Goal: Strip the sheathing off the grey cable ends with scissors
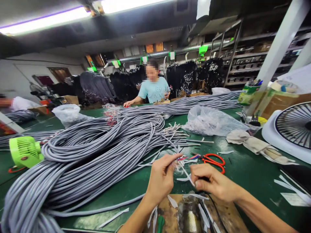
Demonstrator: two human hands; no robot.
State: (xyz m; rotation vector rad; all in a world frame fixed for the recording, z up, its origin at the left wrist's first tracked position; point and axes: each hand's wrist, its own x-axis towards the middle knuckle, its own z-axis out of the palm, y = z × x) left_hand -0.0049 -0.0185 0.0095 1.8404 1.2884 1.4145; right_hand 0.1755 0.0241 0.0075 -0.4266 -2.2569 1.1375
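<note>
My left hand (pixel 162 176) is closed in a pinch on the end of a grey cable, where red and blue wires (pixel 193 157) stick out. A thin white strip (pixel 186 173) runs from that end to my right hand (pixel 213 181), whose fingers are curled shut on it. Just beyond my right hand lie red-handled scissors (pixel 215 160). Below the hands, a wooden board (pixel 167 212) carries a rounded metal piece (pixel 190 217), white scraps and a black cord. My fingers partly hide the cable end.
A large bundle of grey cables (pixel 97 152) covers the left of the green table (pixel 243 171). A plastic bag (pixel 211 121), cloth (pixel 257 147) and white fan (pixel 291 129) stand to the right. At left is a small green fan (pixel 24 152). A co-worker (pixel 154 87) sits opposite.
</note>
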